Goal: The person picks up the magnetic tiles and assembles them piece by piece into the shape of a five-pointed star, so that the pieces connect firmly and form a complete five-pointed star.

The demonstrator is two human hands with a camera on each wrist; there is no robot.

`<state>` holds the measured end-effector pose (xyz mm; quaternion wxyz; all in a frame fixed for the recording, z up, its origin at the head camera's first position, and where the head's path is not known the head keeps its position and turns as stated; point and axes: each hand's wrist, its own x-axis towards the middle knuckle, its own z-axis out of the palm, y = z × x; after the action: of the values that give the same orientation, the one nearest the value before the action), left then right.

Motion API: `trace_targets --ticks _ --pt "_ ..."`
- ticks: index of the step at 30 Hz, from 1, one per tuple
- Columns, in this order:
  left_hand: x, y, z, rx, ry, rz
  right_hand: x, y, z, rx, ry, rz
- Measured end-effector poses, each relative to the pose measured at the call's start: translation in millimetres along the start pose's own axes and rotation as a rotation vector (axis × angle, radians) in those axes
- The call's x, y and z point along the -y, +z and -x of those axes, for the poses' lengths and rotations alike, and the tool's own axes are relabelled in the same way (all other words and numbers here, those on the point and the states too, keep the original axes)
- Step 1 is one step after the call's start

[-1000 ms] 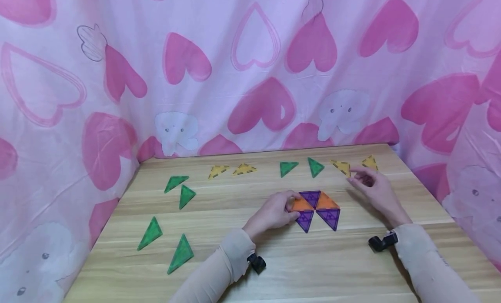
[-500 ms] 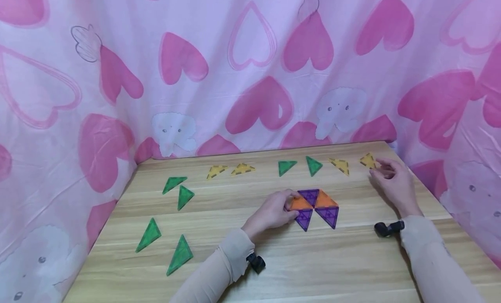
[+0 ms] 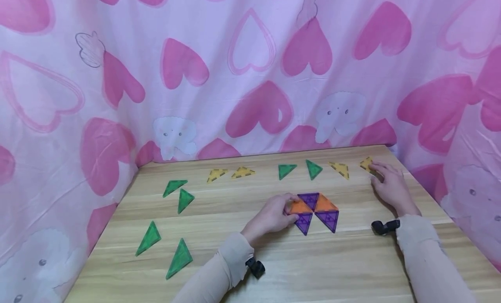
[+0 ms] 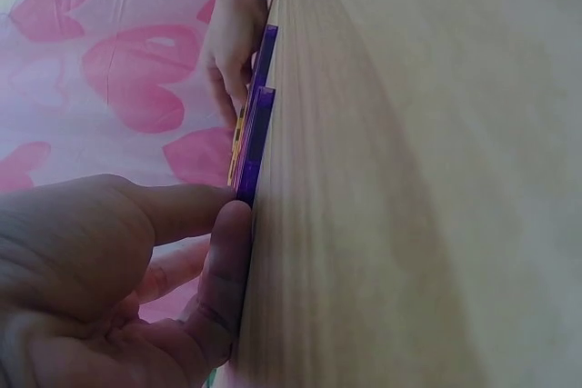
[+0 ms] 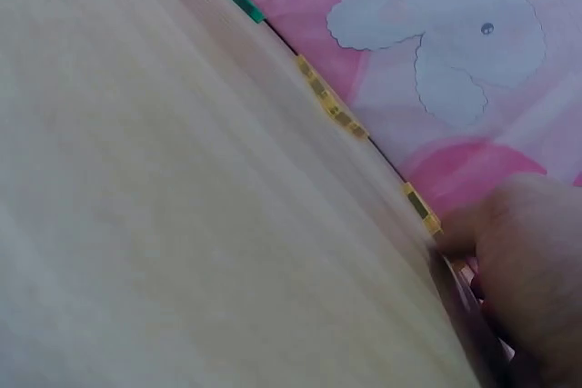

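Since one second ago, the right hand (image 3: 393, 188) has moved outward from beside the inner yellow triangle (image 3: 339, 169) to the outer yellow triangle (image 3: 365, 164), while the left hand (image 3: 272, 212) stays at the coloured cluster. That outer piece lies flat near the far right corner of the wood-grain table (image 3: 352, 268), its near side partly hidden by the right fingers; they appear to touch it, but whether thumb and finger pinch it cannot be told. The left thumb and fingers pinch the outer corner of the left orange triangle (image 3: 299, 206), just above the lower left purple triangle (image 3: 303, 223). So thin a tile would probably lift best by its edges, with one corner tipped up first; a steady, light left hold should keep the cluster from skewing. The outer yellow triangle looks translucent, with dark dashes along its sides and a slim edge in the right wrist view.
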<state>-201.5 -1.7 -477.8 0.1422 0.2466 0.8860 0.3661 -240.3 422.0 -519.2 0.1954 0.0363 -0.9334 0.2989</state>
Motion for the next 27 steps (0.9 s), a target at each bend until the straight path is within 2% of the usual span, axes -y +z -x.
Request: trace_targets --ticks 9,17,27 --pt "3.7 0.8 -1.9 0.000 0.037 -0.018 4.4 3.0 5.7 -0.022 0.066 0.001" --pt "3.6 2.3 -0.7 0.004 0.023 -0.012 5.2 2.8 7.6 -0.036 0.122 -0.023" --pt "4.4 -2.8 -0.2 0.022 0.047 0.013 8.8 0.8 3.3 -0.026 0.107 0.001"
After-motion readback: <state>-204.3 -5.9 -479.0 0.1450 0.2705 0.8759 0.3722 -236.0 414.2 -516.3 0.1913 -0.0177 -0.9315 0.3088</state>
